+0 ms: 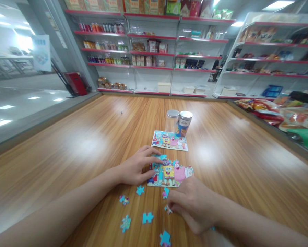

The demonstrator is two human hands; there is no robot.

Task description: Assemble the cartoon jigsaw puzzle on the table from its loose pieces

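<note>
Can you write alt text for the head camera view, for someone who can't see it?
Two bare hands work at a partly assembled SpongeBob jigsaw puzzle on a wooden table. The left hand rests on the puzzle, the right hand is beside loose pieces. Beyond lie a SpongeBob picture card, a clear jar, a blue canister and store shelves.

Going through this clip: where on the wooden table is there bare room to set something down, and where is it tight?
Bare wood spreads left of the left hand and the picture card, and right of the clear jar and blue canister, up to the snack bags. It's crowded below the jigsaw puzzle, where loose pieces surround the right hand.
</note>
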